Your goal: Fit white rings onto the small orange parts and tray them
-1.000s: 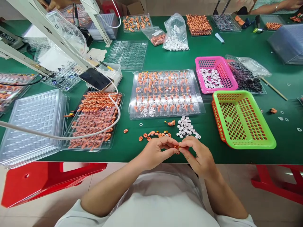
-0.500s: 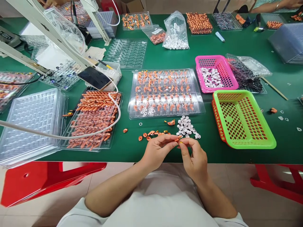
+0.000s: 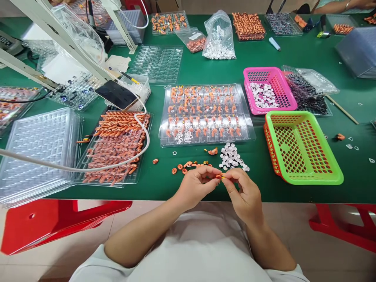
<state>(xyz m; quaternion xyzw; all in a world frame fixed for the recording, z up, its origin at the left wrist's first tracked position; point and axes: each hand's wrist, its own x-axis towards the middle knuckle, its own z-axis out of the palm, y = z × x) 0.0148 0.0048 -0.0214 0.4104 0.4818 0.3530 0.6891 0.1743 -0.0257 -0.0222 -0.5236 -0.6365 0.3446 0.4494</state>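
Between my two hands, near the table's front edge, is a small orange plastic part [image 3: 218, 177] with a yellow bit on its right side. My left hand [image 3: 197, 186] pinches the orange body between thumb and fingers. My right hand [image 3: 244, 194] is closed on the yellow bit, its fingertips hiding much of it. Just beyond lie a heap of small white discs [image 3: 230, 156], several loose orange pieces [image 3: 188, 166] and one orange part with a yellow tip [image 3: 212, 151]. Past these is a clear tray [image 3: 205, 113] holding rows of curved orange parts and some white rings.
At right stand a green basket [image 3: 305, 149] and a pink basket [image 3: 268, 90] with white pieces. A tray of orange parts [image 3: 113, 156] and stacked clear trays [image 3: 38, 145] are at left, under a white cable [image 3: 148, 137]. A phone [image 3: 116, 95] rests on a tub. Red stools flank me.
The orange part has turned a little between my fingers, and more of its rounded orange side shows. My right hand has shifted slightly; the view has moved a little.
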